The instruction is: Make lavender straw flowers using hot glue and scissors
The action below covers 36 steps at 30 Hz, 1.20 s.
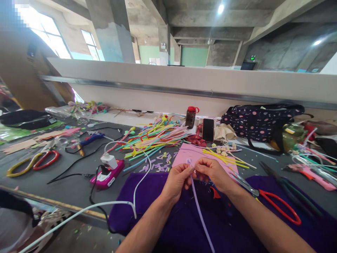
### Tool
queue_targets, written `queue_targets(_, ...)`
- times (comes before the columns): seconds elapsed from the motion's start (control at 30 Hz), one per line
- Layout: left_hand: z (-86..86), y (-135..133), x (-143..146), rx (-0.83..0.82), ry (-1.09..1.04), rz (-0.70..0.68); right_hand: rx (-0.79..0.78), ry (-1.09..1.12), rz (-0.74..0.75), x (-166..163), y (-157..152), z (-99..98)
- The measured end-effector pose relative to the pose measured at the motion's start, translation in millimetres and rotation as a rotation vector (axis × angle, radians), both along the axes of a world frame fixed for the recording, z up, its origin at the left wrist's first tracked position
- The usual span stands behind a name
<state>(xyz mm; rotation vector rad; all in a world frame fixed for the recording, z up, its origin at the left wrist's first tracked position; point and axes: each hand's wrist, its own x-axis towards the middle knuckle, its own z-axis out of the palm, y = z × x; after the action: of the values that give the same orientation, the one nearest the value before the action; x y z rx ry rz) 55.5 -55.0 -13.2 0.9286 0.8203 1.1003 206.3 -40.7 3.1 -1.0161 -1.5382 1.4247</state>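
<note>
Fingertips of my left hand (176, 180) and my right hand (214, 173) meet in a pinch at the top of a lavender pipe cleaner (199, 212). Its long tail hangs down between my wrists, over the dark purple cloth (146, 189). A small pale curl (188, 161) shows just above the fingertips; whether it joins the stem I cannot tell. Behind my hands lies a pink sheet (183, 154), with several yellow pipe cleaners (228, 157) across its right part. Short lavender and yellow pieces (158, 162) are scattered to its left.
At right lie red-handled scissors (280, 207), dark pliers (283, 182) and a pink glue gun (314, 174). A magenta power strip (112, 178) with cables and red-yellow scissors (34, 163) are at left. Beyond are a pipe-cleaner pile (155, 138), bottle (190, 118), phone (207, 130) and patterned bag (259, 123).
</note>
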Motion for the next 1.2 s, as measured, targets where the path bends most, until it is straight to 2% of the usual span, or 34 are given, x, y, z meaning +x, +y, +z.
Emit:
queue_targets(0.23,0.6,0,-2,0.006,0.014,-0.036,-0.156,0.099,0.106,6,2,3.3)
queue_targets(0.5,3.1,-2,-2,-0.007,-0.021,-0.097,-0.223,0.15,0.169,8,4,0.9)
queue_targets(0.7,0.6,0,-3,0.003,-0.019,-0.069,-0.247,0.214,0.16,10,10,-2.6)
queue_targets(1.07,-0.5,1,-3,-0.037,-0.002,-0.144,-0.256,0.233,0.249,11,8,-2.5)
queue_targets(1.2,-0.7,3,-4,-0.068,-0.023,-0.15,-0.261,0.229,0.226,10,9,-3.7)
